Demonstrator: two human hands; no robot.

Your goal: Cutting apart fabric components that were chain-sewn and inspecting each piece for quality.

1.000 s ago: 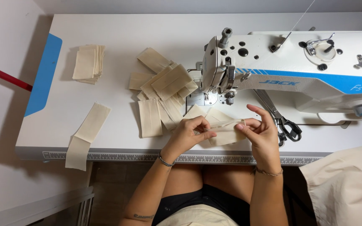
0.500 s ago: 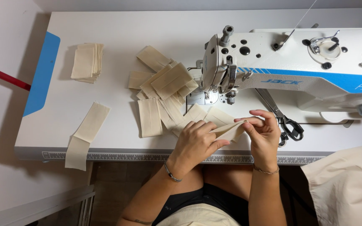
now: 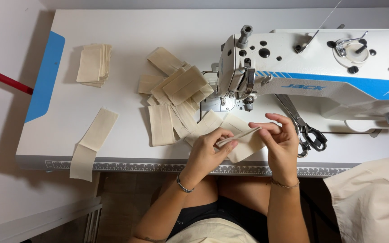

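Right now both hands are pinching one folded strip of cream cloth (image 3: 238, 137) just above the front edge of the white table (image 3: 127, 27). The left hand (image 3: 208, 150) nips its near end between thumb and fingers; the right hand (image 3: 281, 143) grips the far end, fingers curled. A flat cloth piece (image 3: 244, 150) lies under them. Scissors (image 3: 303, 126) rest just beside the right hand, below the sewing machine (image 3: 320, 72). A heap of cloth pieces (image 3: 176, 99) sits to the left, a neat stack (image 3: 94, 64) farther off.
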